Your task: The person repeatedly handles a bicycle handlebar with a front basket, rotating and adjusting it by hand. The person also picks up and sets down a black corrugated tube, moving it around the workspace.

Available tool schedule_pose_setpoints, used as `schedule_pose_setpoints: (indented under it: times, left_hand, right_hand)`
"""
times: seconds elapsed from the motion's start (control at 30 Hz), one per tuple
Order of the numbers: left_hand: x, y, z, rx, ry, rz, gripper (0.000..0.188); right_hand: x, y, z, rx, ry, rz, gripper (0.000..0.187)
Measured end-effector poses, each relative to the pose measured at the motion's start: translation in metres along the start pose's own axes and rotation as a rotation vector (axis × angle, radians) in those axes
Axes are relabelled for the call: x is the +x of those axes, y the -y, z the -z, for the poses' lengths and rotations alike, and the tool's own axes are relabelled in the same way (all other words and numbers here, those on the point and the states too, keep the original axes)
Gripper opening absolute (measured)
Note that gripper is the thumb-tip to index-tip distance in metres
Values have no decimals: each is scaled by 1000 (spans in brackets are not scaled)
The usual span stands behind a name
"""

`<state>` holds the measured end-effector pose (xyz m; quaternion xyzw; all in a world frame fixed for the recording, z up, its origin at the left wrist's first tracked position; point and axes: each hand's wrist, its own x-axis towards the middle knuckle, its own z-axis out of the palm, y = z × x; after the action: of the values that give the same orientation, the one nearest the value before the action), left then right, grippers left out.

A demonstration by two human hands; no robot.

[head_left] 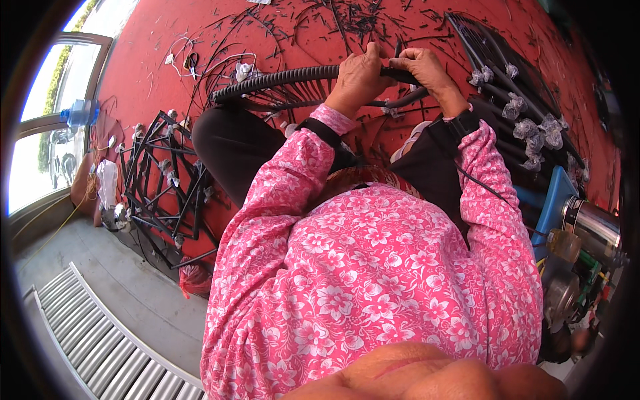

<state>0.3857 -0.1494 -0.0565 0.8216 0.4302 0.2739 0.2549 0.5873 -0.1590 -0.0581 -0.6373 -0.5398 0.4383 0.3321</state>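
My left hand [360, 79] is closed around a black corrugated tube [283, 77], which runs leftward in a curve to beside my left knee. Just to its right, my right hand [430, 75] pinches a dark piece [404, 75] in line with the tube. Whether that piece is the tube's own end or a separate strip, I cannot tell. Both hands are raised over my folded legs, close together. Beneath them, a black tube [407, 98] crosses near my right wrist, with thinner black strands to its left.
Black tubes with plastic-wrapped ends [527, 127] lie on the right. A tangle of black tubing [167, 180] lies at left, near a roller conveyor [110, 333]. Black scraps [360, 23] litter the red floor [150, 40]. A metal flask [593, 227] stands by a blue panel [557, 200].
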Motion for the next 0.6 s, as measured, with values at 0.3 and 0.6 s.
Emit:
schedule_pose_setpoints:
  times: [0.3,0.6]
  left_hand:
    - [-25,7,10,-34,25,-180,56]
    - [-45,3,4,39,-56,-357,43]
  right_hand:
    - [-15,2,-12,49,113,-120,20]
    - [-6,-16,-17,-22,179,-221,19]
